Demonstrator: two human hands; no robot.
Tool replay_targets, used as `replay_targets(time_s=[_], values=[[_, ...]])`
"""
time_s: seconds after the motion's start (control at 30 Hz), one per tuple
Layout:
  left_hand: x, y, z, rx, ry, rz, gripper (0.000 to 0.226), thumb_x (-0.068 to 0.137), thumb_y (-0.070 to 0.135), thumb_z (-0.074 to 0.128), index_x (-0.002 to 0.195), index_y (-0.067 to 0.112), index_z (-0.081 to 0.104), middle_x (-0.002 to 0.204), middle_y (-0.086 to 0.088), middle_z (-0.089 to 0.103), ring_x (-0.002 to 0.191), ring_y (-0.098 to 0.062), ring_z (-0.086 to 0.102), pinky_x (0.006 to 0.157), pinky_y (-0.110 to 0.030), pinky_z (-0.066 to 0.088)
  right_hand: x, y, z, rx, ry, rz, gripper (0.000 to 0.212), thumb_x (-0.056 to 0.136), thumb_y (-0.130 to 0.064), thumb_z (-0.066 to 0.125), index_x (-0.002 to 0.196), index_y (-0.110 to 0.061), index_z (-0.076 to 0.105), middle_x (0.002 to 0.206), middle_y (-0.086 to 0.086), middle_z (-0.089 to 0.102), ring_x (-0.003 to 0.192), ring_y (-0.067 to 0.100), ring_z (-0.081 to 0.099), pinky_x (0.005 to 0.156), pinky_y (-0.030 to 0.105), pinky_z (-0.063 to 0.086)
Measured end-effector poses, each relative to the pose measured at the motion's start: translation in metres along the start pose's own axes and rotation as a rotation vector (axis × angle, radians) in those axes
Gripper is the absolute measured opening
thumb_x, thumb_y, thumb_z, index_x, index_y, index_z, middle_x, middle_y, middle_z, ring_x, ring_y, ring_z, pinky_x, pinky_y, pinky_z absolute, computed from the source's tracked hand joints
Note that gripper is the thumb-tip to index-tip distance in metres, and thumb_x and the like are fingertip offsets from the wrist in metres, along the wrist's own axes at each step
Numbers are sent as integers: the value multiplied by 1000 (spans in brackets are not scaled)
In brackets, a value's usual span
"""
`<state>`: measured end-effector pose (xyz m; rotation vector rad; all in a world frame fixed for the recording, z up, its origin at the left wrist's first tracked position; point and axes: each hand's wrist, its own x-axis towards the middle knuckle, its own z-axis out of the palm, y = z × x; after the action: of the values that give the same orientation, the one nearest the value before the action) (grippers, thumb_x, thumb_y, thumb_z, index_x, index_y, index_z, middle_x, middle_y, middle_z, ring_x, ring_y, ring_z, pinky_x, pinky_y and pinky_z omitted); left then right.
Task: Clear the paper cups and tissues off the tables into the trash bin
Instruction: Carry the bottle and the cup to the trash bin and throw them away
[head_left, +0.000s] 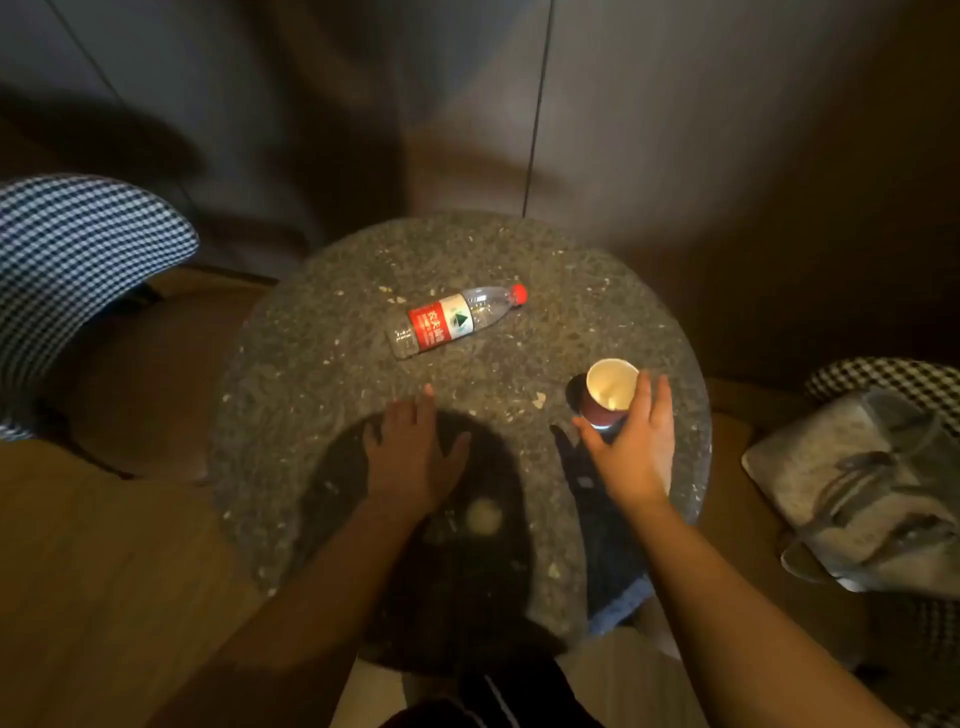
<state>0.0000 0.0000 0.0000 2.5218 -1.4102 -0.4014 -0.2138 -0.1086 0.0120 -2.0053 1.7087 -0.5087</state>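
- Holding the paper cup (609, 393), the right hand (631, 457) has thumb on the cup's near side and fingers (655, 410) up along its far/right side; grip wraps the lower, dark red part of the cup.
- Cup is tilted, white inside facing the camera, mouth up and to the left; it sits at the right part of the round speckled surface (322, 364). Can't tell if its base touches the surface or is just above it.
- Left hand (408, 452) is spread, fingers straight and apart, palm down over the near-middle of the surface; grip holds nothing. Can't tell if it rests on the top or hovers.
- Hands are well apart; cup is only in the right one.
- Plastic water bottle (456, 321) w/ red cap and red label lies on its side near the surface centre, beyond both hands, touching neither.
- Checked chair (72, 270) at left of the surface; grey bag (852, 493) on a seat at right.
- Dark shadow falls on the near part of the surface under the arms.
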Motion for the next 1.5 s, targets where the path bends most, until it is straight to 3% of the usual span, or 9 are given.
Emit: replay_targets(time_s=[0.1, 0.23, 0.4, 0.57, 0.7, 0.83, 1.1, 1.23, 1.5], values=[[29, 12, 0, 49, 58, 37, 71, 89, 58, 41, 144, 16, 26, 148, -11, 33, 137, -29, 25, 109, -55, 19, 27, 5, 2, 73, -4, 82, 97, 77, -41, 72, 149, -10, 14, 157, 14, 14, 144, 31, 16, 117, 45, 21], [77, 27, -2, 147, 93, 129, 71, 88, 54, 45, 143, 12, 27, 144, -15, 35, 132, -32, 30, 107, -50, 24, 43, 8, 11, 107, -26, 108, 81, 82, -23, 70, 146, -9, 23, 151, 12, 27, 137, 33, 32, 112, 46, 33], [147, 34, -8, 238, 135, 153, 85, 84, 58, 52, 146, 9, 22, 148, -16, 29, 135, -30, 28, 108, -47, 25, 41, 11, 19, 101, -4, 122, 77, 81, -19, 70, 144, -12, 27, 149, 8, 28, 134, 30, 36, 106, 45, 41], [188, 23, -4, 256, 9, 97, 101, 74, 66, 62, 146, 9, 21, 146, -11, 36, 134, -28, 33, 108, -54, 25, 41, 9, 18, 110, 10, 136, 75, 82, -19, 69, 143, -12, 28, 147, 7, 30, 133, 28, 37, 106, 44, 40], [199, 19, 3, 255, -57, 96, 87, 74, 61, 66, 138, 11, 35, 134, -10, 50, 124, -29, 47, 104, -49, 29, 40, 6, 15, 126, 24, 143, 72, 81, -19, 70, 142, -10, 32, 146, 8, 33, 129, 28, 41, 102, 45, 44], [192, 13, 3, 196, 15, 173, 57, 75, 41, 72, 119, 8, 53, 116, -13, 58, 110, -30, 55, 94, -43, 41, 31, 1, 17, 167, 114, 169, 74, 79, -19, 73, 141, -8, 34, 143, 11, 36, 130, 29, 41, 103, 42, 43], [133, 30, -5, -361, 30, 342, 47, 68, 15, 79, 105, -5, 58, 102, -23, 57, 93, -36, 56, 81, -40, 45, -17, -6, 17, 137, 271, 270, 80, 78, -30, 74, 144, -14, 31, 144, 6, 35, 129, 27, 41, 100, 32, 38], [101, 44, -3, -493, -75, 395, 48, 68, 23, 79, 105, 5, 55, 101, -14, 54, 89, -32, 57, 80, -42, 48, -54, -8, 16, 137, 377, 337, 79, 77, -32, 75, 142, -12, 35, 141, 7, 38, 127, 26, 43, 98, 28, 38], [23, 75, 15, -462, -278, 660, 56, 68, 39, 78, 109, 13, 50, 102, -7, 55, 88, -28, 60, 74, -39, 51, -164, 2, 12, 123, 614, 563, 81, 75, -37, 76, 141, -14, 35, 137, 3, 40, 122, 21, 46, 92, 23, 38]])
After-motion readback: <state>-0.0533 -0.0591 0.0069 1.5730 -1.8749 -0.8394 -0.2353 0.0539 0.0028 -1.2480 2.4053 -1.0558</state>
